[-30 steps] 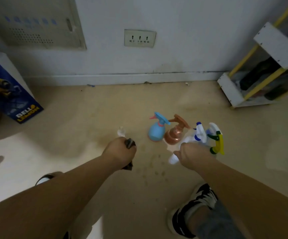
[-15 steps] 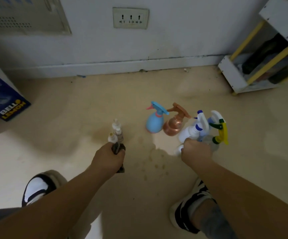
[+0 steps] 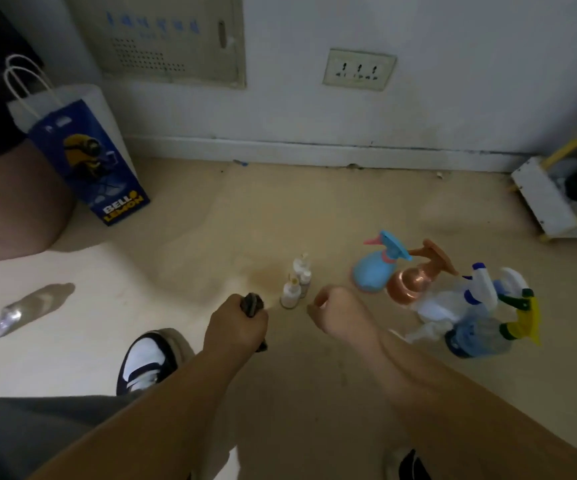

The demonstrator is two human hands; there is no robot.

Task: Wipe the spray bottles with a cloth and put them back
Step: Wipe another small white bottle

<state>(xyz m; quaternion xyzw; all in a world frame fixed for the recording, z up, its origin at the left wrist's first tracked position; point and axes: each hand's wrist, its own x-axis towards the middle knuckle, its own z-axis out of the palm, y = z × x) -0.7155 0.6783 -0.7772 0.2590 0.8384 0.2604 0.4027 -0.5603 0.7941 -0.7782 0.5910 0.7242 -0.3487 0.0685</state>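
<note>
Head view: small bottles (image 3: 295, 282) between hands (image 3: 237, 323) (image 3: 335, 313)

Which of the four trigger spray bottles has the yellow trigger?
The clear bluish spray bottle at far right: its head is yellow and green. The blue bottle has a pink-and-blue head, the copper bottle a copper one, the white bottle blue-and-white.

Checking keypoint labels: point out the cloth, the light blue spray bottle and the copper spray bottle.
cloth (image 3: 252, 304), head view, on the dark fold sticking out on top.
light blue spray bottle (image 3: 370, 273), head view, on its round body.
copper spray bottle (image 3: 406, 285), head view, on its round body.
</note>
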